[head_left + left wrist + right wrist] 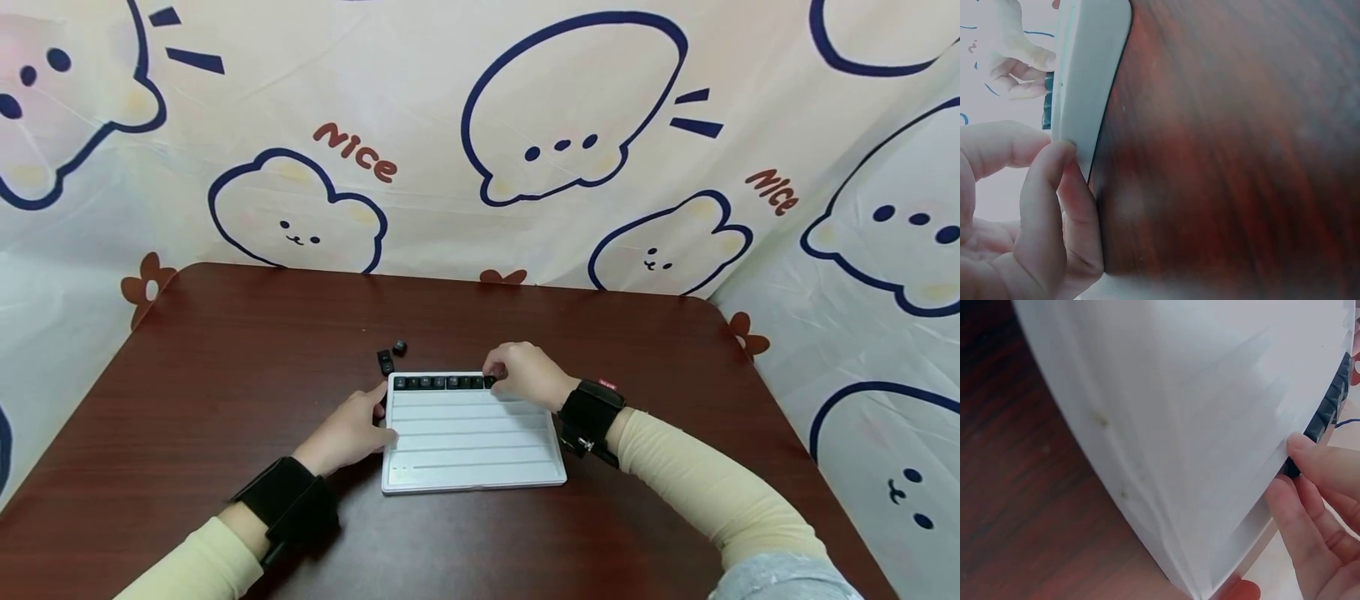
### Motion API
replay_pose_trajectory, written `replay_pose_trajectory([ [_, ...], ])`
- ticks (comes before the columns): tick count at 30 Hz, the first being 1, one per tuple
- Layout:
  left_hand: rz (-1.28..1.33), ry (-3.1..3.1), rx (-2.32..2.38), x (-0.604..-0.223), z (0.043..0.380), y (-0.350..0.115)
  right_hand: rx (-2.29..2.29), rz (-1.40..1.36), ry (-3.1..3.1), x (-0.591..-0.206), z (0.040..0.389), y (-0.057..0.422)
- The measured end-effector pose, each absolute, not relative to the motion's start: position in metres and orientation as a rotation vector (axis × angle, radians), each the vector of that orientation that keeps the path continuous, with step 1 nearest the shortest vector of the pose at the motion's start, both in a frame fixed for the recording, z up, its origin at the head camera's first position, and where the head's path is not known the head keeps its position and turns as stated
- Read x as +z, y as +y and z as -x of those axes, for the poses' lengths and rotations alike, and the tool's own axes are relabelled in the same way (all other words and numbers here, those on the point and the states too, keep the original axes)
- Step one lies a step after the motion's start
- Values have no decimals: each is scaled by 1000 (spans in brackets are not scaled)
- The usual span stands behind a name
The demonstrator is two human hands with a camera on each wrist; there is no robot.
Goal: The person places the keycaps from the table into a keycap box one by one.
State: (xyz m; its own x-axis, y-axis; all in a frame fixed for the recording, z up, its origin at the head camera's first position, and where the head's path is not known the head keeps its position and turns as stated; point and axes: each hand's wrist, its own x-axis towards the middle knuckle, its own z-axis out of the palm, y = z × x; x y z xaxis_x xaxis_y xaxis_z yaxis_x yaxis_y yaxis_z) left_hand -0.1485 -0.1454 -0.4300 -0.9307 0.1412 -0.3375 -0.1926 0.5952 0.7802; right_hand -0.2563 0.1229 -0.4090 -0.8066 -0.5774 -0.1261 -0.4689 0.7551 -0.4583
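Note:
A white tray (472, 442) with raised ridges across it rests on the brown table. Along its far row runs a line of black keycaps (438, 382), also visible edge-on in the left wrist view. My right hand (528, 375) pinches a black keycap (1291, 467) between thumb and fingers at the right end of that line. My left hand (350, 433) grips the tray's left edge, its fingertips (1063, 150) right at the rim in the left wrist view.
Behind the tray's far left corner lie several loose black keycaps (386, 361) on the table (262, 350). A patterned cloth (427, 217) hangs along the table's far edge and both sides.

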Motion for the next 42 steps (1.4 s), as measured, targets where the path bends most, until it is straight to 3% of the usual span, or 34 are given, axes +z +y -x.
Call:
replay_pose_trajectory([
  [42,27,2517,1216,-429,146,-144,-600,835,2691,-409,254,126],
])
